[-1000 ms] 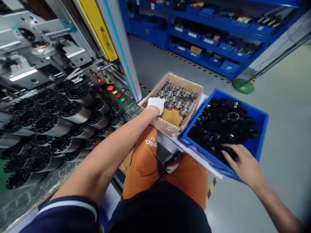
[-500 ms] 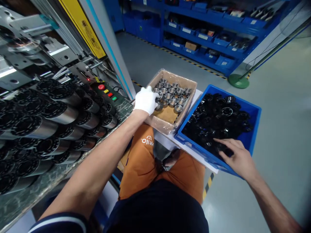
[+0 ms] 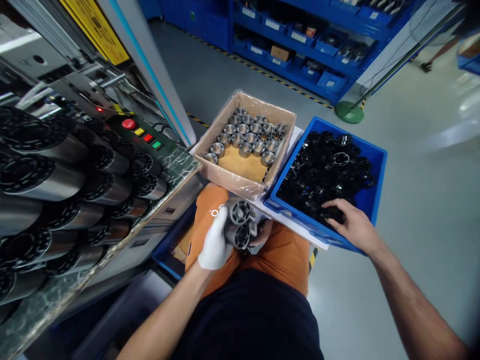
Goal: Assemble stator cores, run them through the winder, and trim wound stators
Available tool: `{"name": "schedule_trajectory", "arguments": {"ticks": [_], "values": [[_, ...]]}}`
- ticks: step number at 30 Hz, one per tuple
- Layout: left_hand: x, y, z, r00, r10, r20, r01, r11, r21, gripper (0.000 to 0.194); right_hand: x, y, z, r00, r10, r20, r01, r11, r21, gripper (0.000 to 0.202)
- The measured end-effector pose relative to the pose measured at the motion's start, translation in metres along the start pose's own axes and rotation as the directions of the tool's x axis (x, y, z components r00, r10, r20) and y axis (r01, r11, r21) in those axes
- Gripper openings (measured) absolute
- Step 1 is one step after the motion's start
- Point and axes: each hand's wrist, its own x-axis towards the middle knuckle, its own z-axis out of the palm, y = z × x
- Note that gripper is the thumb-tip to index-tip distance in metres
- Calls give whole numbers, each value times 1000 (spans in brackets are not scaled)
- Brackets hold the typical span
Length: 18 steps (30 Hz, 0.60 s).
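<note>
My left hand (image 3: 216,246), in a white glove, is wrapped round two metal cylinders (image 3: 238,222) held side by side above my lap, their slotted ends facing up. Beyond it stands a plastic-lined cardboard box (image 3: 234,181) with rows of metal rings (image 3: 245,148) and bare brown card at its near side. On the right, my bare right hand (image 3: 347,222) reaches over the near edge of a blue bin (image 3: 379,172) full of black ring parts (image 3: 318,175). Its thumb and fingers are bent round a black part; how firmly they grip it is hidden.
Several large metal cylinders (image 3: 107,187) with black slotted ends stand on the green bench (image 3: 180,167) at the left, beside a machine with coloured buttons (image 3: 148,138). Blue shelves (image 3: 277,30) and a green pole base (image 3: 348,112) are farther back.
My left hand has come out of the cardboard box toward my lap with two metal cylinders. My right hand stays at the blue bin, its fingers lower among the black parts. The view has shifted.
</note>
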Motion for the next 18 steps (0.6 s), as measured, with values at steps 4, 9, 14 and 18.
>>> {"name": "schedule_trajectory", "arguments": {"ticks": [4,9,14,18], "values": [[-15,-51,-26,997,57,-43,-57,998,12,77,-3,-4,-1,979,104,-178,-98,994,43,37],[-29,-54,-42,995,100,12,-100,995,-14,80,-9,-24,-4,882,210,-422,-123,967,225,42],[-35,-35,-25,995,84,56,-82,996,-26,75,-28,-123,11,901,232,-367,12,832,555,36],[-44,-31,-11,993,115,29,-115,993,22,68,-34,-228,23,991,-95,-91,128,546,828,44]]}}
